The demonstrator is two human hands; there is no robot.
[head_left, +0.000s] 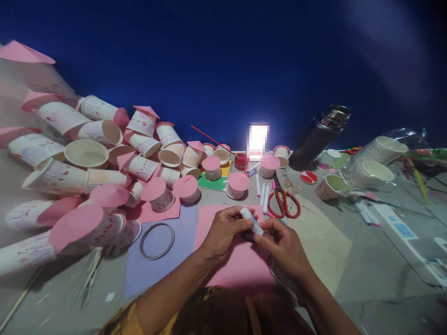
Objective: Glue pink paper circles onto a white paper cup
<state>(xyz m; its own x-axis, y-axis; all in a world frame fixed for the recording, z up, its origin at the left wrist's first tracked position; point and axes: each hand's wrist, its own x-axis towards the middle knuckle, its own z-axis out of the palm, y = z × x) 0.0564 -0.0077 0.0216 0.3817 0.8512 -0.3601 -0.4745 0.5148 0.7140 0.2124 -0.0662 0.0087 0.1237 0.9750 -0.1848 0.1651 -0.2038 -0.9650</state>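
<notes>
A small white glue stick (251, 221) is held tilted between my two hands, over a pink sheet of paper (226, 265). My left hand (228, 228) pinches its upper part between thumb and fingers. At its lower end, the fingertips of my right hand (282, 242) are closed around the tube. Part of a dark round shape shows under the fingers, too hidden to name. Just beyond my hands lie red-handled scissors (284, 204) and several white markers (264, 197).
Decorated paper cups with pink paper cone tops (101, 223) are heaped at the left. A grey ring (157, 240) rests on purple paper (139, 274). A dark flask (319, 139) stands at the back right, beside stacked paper cups (375, 153). A bright screen (257, 142) is behind.
</notes>
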